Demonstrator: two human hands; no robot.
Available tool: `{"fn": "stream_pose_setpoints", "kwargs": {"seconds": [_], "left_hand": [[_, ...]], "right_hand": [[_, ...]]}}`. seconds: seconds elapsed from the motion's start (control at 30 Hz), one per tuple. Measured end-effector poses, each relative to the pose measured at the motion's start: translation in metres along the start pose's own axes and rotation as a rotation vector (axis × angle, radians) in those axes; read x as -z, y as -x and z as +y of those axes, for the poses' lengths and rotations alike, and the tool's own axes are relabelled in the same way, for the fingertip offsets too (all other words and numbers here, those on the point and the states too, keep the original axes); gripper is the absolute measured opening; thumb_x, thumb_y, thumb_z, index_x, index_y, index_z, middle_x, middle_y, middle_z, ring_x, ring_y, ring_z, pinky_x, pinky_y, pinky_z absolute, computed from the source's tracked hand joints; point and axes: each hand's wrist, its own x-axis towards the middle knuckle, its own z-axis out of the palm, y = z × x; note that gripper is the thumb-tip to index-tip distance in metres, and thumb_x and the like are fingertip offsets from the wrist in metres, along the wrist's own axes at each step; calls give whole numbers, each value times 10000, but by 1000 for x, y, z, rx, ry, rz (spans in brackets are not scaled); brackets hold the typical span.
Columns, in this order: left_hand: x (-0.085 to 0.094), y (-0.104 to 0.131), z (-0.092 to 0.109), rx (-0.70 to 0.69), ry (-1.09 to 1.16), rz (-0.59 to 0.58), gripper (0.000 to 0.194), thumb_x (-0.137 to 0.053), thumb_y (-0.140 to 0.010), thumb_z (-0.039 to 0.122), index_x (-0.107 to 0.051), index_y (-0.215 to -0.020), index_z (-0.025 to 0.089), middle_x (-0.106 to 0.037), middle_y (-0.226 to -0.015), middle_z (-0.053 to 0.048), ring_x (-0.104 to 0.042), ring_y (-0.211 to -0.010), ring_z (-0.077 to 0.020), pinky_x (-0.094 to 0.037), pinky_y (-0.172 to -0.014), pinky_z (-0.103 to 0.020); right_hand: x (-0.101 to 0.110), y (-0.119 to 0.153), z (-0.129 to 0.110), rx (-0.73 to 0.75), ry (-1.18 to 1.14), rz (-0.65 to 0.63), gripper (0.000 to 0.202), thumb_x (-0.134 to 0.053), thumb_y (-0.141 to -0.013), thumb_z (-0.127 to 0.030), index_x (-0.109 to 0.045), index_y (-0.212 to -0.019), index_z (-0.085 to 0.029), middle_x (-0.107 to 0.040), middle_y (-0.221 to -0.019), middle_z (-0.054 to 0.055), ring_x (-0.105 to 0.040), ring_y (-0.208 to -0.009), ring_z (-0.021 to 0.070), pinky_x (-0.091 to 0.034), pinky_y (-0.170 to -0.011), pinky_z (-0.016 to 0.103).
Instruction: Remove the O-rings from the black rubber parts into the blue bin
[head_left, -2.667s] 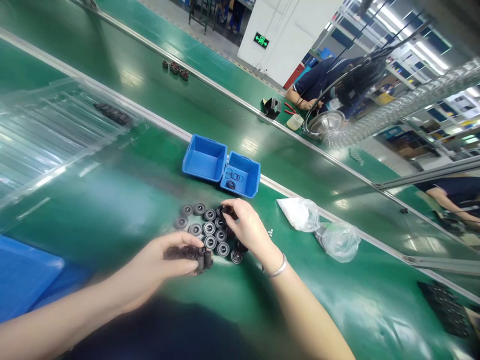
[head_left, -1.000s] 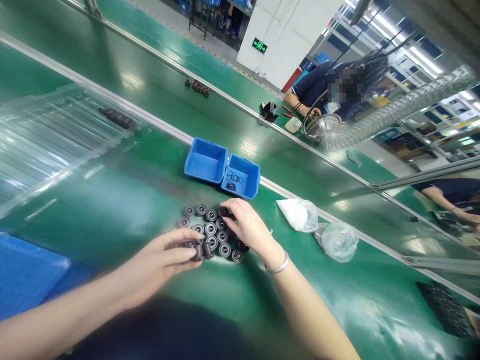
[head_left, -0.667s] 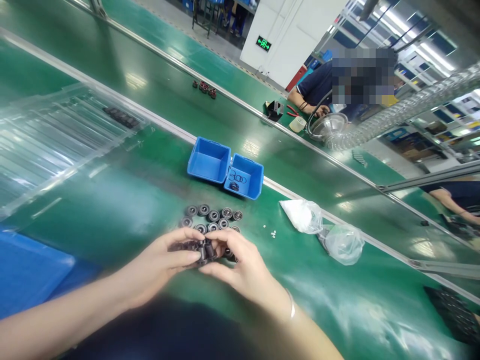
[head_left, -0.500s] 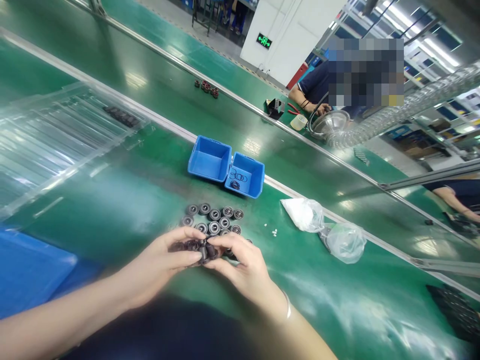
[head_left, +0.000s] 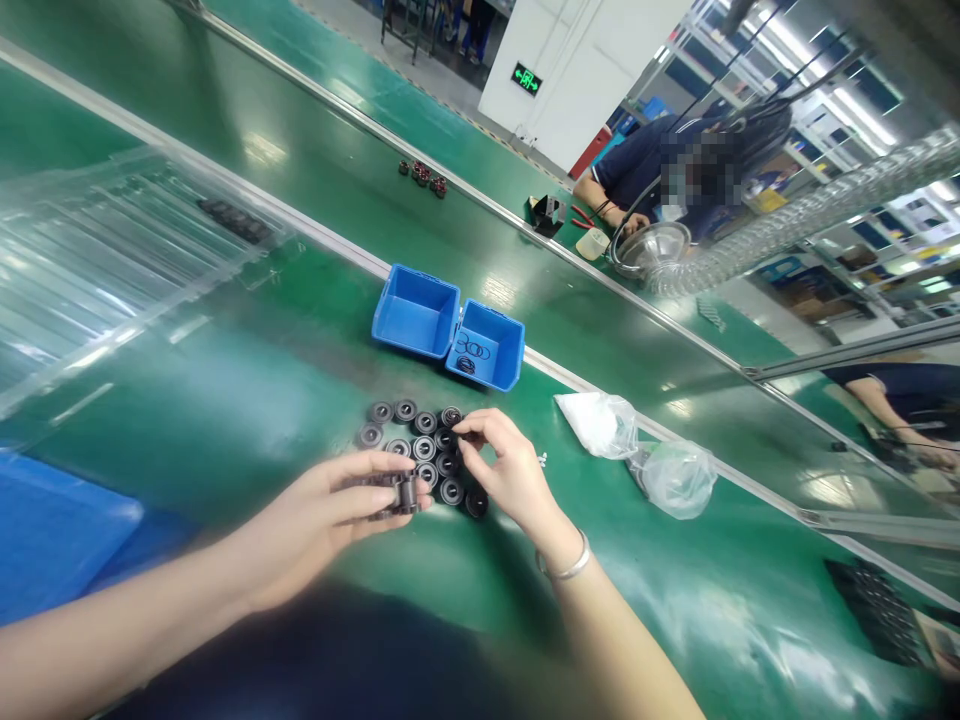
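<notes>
- The left hand is clamped on several black parts, held in a row between thumb and fingers; the exact number is hidden by the fingers.
- The thumb and forefinger of the right hand are brought almost together at the 2 o'clock side of the loose parts; whether one is pinched cannot be told.
- The loose parts are bunched on the green mat between the hands, mostly with their round faces up, many touching.
- By judgement, each part is light, stiff and not easily broken; the smooth curved sides could slip or roll if squeezed off centre.
- A hold is best taken across the outer rim, from opposite sides; fingertip room is limited by neighbours in the bunch.
- White bits are scattered just past the right hand, at 3 o'clock, and could be brushed by the wrist.
- At 12 o'clock reach is bounded by the walls of the left bin and the right bin, in which thin rings are lying.
- The rail is run behind them; a bag is set beside it at 3 o'clock.
- Wider stretches of mat are offered toward 10 and 4 o'clock.
</notes>
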Motion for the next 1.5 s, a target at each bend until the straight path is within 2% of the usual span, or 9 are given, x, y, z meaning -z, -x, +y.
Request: {"fn": "stream_pose_setpoints", "kwargs": {"seconds": [0.3,0.57,0.9,1.0,1.07,1.17,1.23,1.37,1.5], "left_hand": [[-4,-3,5,-9,236,65,341,-567,-911,293,-727,-1075,41,-696,-1194,-207,-576,-1232,-375,-485,-1054,-481],[1,-2,4,-69,170,23,292,-610,-876,224,-727,-1101,80,-676,-1255,-163,-526,-1286,-375,-481,-1068,-494],[4,-2,4,-73,117,24,273,-629,-876,187,-714,-1119,95,-688,-1233,-157,-553,-1264,-352,-469,-1081,-480],[4,-2,4,-59,87,18,273,-646,-865,180,-709,-1123,114,-701,-1210,-143,-577,-1240,-329,-465,-1081,-454],[3,-2,3,-47,30,5,285,-670,-849,165,-704,-1131,152,-711,-1194,-110,-605,-1206,-293,-471,-1069,-408],[1,-3,0,-47,-102,-18,293,-688,-828,145,-702,-1114,208,-714,-1175,-59,-623,-1164,-247,-499,-1002,-336],[0,-3,-2,-68,-186,-26,284,-686,-829,151,-700,-1104,222,-714,-1157,-47,-620,-1153,-234,-499,-975,-314],[1,-3,-5,-71,-225,-7,266,-703,-825,175,-707,-1088,218,-721,-1147,-56,-626,-1149,-240,-490,-993,-332],[2,-3,-5,-14,-121,-8,294,-745,-783,167,-721,-1074,198,-725,-1154,-67,-647,-1135,-266,-511,-1001,-368]], "right_hand": [[-9,-4,3,125,221,-124,259,-520,-947,-109,-545,-1180,-221,-631,-1063,90,-595,-1042,257,-520,-922,481],[-2,-9,-1,157,251,-228,334,-517,-935,-69,-509,-1236,-212,-629,-1112,95,-589,-1068,253,-512,-947,475],[5,-11,-6,180,319,-187,305,-586,-941,-193,-521,-1239,-191,-608,-1167,127,-561,-1115,274,-490,-974,482],[15,-6,-24,96,202,-59,303,-612,-937,-252,-529,-1226,-214,-603,-1136,104,-586,-1041,244,-513,-927,440],[14,2,-39,18,35,-97,325,-638,-928,-291,-528,-1227,-227,-619,-1029,63,-611,-888,192,-548,-816,358],[-3,17,-54,-5,-117,-224,542,-747,-840,-388,-501,-1296,-231,-625,-1022,53,-606,-881,187,-549,-789,325],[-18,24,-56,7,-115,-162,574,-763,-821,-398,-504,-1304,-226,-621,-1015,59,-598,-893,194,-540,-807,337],[-33,30,-51,31,-179,-24,428,-773,-821,-335,-585,-1192,-235,-635,-896,23,-598,-795,167,-533,-751,311],[-23,29,-48,-24,-387,-26,190,-715,-877,-246,-653,-1056,-237,-638,-956,37,-638,-865,173,-560,-766,311]]}}
